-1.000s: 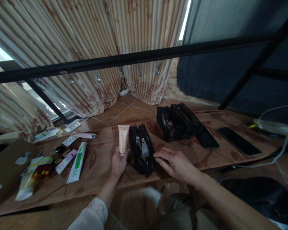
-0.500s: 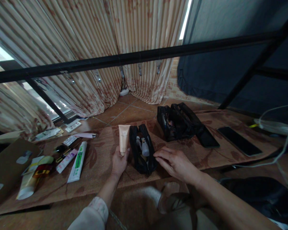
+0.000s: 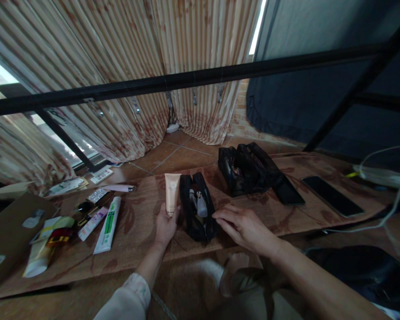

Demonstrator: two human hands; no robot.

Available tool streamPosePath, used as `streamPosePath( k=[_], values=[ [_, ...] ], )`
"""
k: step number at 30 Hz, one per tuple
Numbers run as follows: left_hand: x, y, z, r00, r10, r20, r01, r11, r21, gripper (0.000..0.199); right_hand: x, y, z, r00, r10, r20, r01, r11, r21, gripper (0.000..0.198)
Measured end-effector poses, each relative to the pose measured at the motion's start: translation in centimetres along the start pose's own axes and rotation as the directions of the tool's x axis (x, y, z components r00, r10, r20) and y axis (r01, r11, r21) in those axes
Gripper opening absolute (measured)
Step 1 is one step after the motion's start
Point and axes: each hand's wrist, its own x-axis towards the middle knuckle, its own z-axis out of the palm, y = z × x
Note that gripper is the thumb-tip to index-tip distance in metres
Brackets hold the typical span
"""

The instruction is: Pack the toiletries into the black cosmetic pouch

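My left hand (image 3: 165, 228) grips the lower end of a beige cosmetic tube (image 3: 171, 191) that stands upright just left of a small black pouch (image 3: 198, 213). The pouch lies open on the patterned mat (image 3: 136, 231), with small bottles showing inside. Resting on the pouch's right side, my right hand (image 3: 243, 226) touches its edge with the fingertips, fingers slightly spread, holding nothing I can make out.
A second black bag (image 3: 246, 169) and two dark phones (image 3: 331, 195) lie on the mat to the right. On the left are a green-and-white tube (image 3: 107, 224), other tubes and small cosmetics, and a cardboard box (image 3: 6, 231). A black bar crosses overhead; cables run at right.
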Motion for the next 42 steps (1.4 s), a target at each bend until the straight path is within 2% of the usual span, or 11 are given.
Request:
streamPosePath(
  k=[8,15,36,42],
  values=[
    [0.1,-0.16,0.01,1.0,-0.01,0.014,0.011,1.0,-0.02,0.034,0.16,0.06,0.01,1.0,0.009,0.005,-0.009,1.0,-0.005,0.023],
    [0.05,0.17,-0.09,1.0,0.005,0.01,-0.005,0.998,0.061,0.033,0.14,0.11,0.07,1.0,0.011,0.001,-0.011,1.0,0.005,0.023],
    [0.01,0.13,-0.1,1.0,0.007,0.001,-0.007,0.999,0.036,0.032,0.21,0.36,0.06,0.999,0.054,0.002,-0.054,0.999,-0.009,0.025],
    [-0.05,0.37,-0.18,0.999,-0.032,0.007,0.032,0.999,0.028,0.033,0.23,0.35,0.22,0.996,0.089,0.013,-0.089,0.996,0.003,0.025]
  ],
)
